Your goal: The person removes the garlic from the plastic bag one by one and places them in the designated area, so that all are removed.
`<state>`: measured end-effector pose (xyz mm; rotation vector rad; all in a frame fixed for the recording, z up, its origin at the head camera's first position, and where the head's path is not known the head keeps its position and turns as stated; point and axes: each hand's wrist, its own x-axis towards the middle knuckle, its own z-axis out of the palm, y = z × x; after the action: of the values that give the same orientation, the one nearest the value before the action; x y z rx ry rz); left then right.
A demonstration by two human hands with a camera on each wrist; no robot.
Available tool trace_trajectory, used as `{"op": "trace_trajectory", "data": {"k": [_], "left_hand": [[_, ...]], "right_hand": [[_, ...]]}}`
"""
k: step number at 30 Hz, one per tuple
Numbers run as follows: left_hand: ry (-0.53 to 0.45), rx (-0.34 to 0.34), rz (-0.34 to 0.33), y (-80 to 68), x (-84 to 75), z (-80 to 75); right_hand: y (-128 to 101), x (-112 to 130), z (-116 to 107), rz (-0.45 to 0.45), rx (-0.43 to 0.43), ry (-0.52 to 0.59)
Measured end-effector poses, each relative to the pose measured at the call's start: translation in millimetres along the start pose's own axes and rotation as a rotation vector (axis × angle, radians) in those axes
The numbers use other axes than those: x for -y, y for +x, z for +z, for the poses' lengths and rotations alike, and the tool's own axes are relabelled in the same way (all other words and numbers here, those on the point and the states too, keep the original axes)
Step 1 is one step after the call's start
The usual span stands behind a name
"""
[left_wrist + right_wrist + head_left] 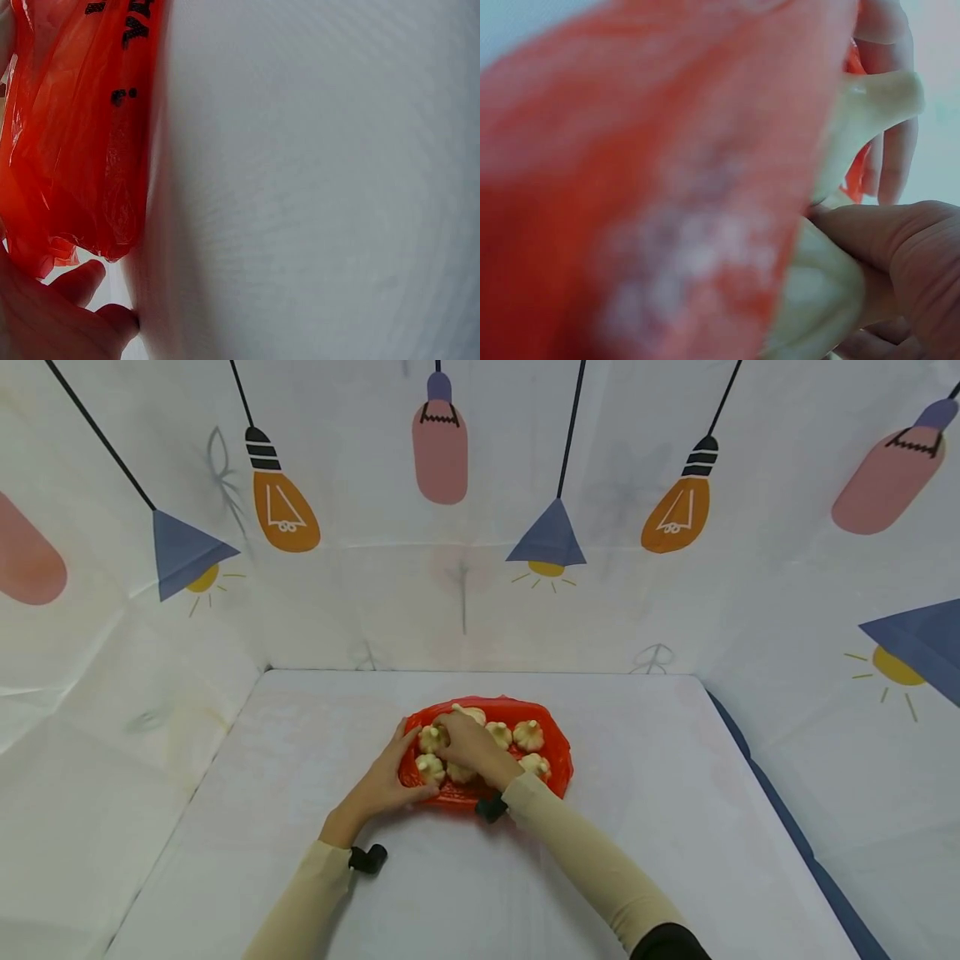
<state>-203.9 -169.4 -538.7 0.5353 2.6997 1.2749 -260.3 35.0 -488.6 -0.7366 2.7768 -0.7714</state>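
A red plastic bag (pixel 557 752) with black print lies spread open in a shallow oval, like a tray. Several white garlic bulbs (pixel 528 735) sit inside it. At the bag's left end my left hand (pixel 384 781) rests with fingers and thumb spread about the rim; two of its fingertips (pixel 84 281) show just below the red plastic (pixel 82 142). My right hand (pixel 476 745) reaches in over the near rim and pinches a garlic bulb (pixel 814 296) on the left side. Another bulb's stem (pixel 892 97) stands close by its thumb. Some bulbs are partly hidden under the right hand.
The bag lies on a white tabletop (pixel 420 893). White sheets printed with lamps and bulbs (pixel 465 602) enclose the back and sides. A dark blue strip (pixel 780 814) runs along the right edge. Dark wrist devices (pixel 368 859) sit at both cuffs.
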Motion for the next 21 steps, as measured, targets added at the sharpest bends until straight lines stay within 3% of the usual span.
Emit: {"op": "trace_trajectory", "data": {"k": [21], "left_hand": [[-0.011, -0.001, -0.019, 0.5, 3.7, -0.8]], "right_hand": [[1.0, -5.0, 3.9, 0.005, 0.005, 0.103]]}}
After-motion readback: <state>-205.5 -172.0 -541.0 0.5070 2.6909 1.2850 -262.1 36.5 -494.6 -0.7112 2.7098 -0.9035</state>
